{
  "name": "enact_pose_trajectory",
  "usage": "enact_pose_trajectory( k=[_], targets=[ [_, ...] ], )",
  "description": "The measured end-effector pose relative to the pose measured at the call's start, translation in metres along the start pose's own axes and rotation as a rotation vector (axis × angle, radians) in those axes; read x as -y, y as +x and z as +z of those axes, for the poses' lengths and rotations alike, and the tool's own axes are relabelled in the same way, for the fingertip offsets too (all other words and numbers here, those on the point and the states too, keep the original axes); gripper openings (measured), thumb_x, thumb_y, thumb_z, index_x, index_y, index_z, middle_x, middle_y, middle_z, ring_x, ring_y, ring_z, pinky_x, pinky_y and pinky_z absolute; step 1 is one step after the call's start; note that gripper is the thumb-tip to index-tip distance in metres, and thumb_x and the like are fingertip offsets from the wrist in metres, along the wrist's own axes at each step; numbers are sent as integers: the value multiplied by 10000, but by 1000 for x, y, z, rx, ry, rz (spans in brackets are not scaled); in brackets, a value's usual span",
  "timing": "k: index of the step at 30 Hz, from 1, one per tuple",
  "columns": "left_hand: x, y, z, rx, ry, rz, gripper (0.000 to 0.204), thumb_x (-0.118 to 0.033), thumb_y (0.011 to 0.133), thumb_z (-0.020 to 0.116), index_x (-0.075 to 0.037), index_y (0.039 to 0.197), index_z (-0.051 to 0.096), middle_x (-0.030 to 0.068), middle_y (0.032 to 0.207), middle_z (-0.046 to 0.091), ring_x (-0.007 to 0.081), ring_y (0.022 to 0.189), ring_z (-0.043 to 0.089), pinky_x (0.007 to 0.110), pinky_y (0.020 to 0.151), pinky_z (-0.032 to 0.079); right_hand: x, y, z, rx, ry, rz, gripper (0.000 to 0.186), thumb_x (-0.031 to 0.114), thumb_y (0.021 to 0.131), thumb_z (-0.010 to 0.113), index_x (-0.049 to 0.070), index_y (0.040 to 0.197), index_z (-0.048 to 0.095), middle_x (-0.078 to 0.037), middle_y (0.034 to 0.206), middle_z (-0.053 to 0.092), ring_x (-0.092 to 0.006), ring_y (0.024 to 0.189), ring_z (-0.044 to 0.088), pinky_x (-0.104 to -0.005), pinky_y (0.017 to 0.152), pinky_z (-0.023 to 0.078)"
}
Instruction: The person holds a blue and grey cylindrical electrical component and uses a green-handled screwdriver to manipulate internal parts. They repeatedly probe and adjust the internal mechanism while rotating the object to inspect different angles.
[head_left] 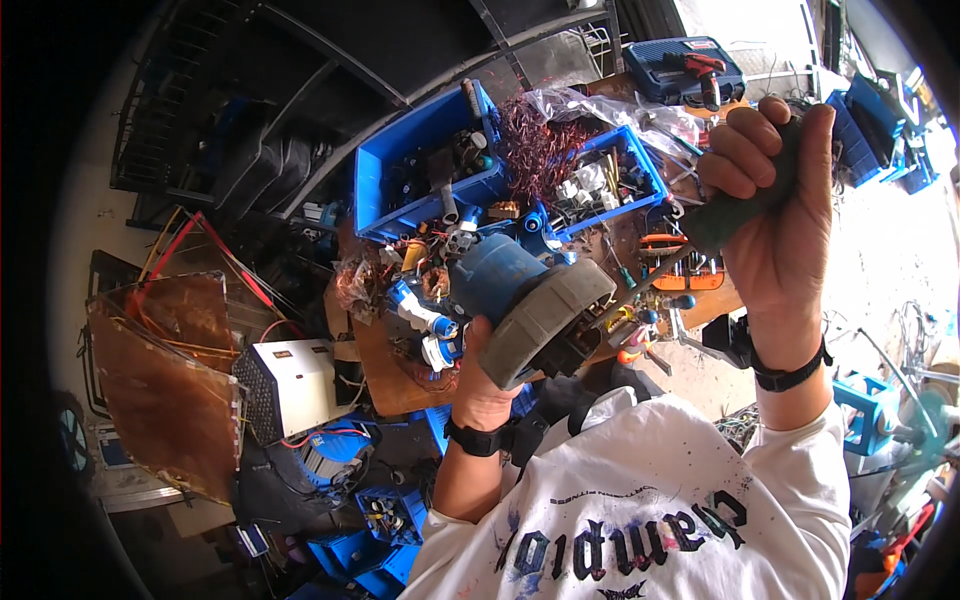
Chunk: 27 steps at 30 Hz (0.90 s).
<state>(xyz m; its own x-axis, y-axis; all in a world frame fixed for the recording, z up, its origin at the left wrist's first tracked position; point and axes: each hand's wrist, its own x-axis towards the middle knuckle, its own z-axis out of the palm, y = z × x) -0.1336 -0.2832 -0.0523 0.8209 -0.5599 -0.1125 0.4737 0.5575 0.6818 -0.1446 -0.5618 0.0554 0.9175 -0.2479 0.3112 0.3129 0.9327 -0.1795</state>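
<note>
My left hand [480, 388] is wrapped round a large industrial plug connector [545, 318] with a blue body and a worn grey ring. It is tilted above the bench, its dark open end facing down and to the right. My right hand [778, 245] is closed round the dark green handle of a screwdriver [740, 208], raised to the right of the connector. The screwdriver's thin shaft slants down and left to the connector's open end; whether the tip touches a screw cannot be seen.
On the wooden bench [385, 375] stand a blue bin [400, 205] of parts and a smaller blue tray [655, 180]. Copper wire scrap [540, 150] lies between them. A blue tool case [650, 75] carries a red drill [705, 68]. Smaller blue-and-white plugs [420, 310] lie left of the connector.
</note>
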Motion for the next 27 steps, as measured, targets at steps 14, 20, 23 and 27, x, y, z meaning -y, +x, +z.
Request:
enact_pose_trajectory(
  k=[14,20,23,27],
  targets=[
    [0,-2,-1,-1,39,-11,752,-571,856,557,-23,1358,436,152,1344,513,311,1201,524,472,1018,427,-7,2,-5,7,-28,25,326,375,994,468,49,989,479,-4,811,375,-100,679,348,-257,639,364],
    [-2,1,6,-28,-93,1,746,-530,820,651,25,1292,490,155,1266,576,266,1102,612,386,951,508,-10,2,-6,-33,-27,26,351,399,995,455,49,1014,477,-10,827,390,-111,694,362,-266,648,376],
    [0,3,-1,15,-131,13,674,-529,879,569,-6,1300,499,139,1271,578,269,1124,598,400,970,490,-10,4,-7,-103,-153,59,370,409,994,454,45,1037,499,-29,866,456,-129,738,432,-267,688,418],
    [7,5,-22,-88,-275,-95,616,-522,926,485,-38,1308,505,122,1279,578,267,1142,585,414,987,473,-4,6,-14,-197,-433,162,397,430,982,470,48,1045,556,-70,930,586,-176,850,570,-293,767,493]
  ],
)
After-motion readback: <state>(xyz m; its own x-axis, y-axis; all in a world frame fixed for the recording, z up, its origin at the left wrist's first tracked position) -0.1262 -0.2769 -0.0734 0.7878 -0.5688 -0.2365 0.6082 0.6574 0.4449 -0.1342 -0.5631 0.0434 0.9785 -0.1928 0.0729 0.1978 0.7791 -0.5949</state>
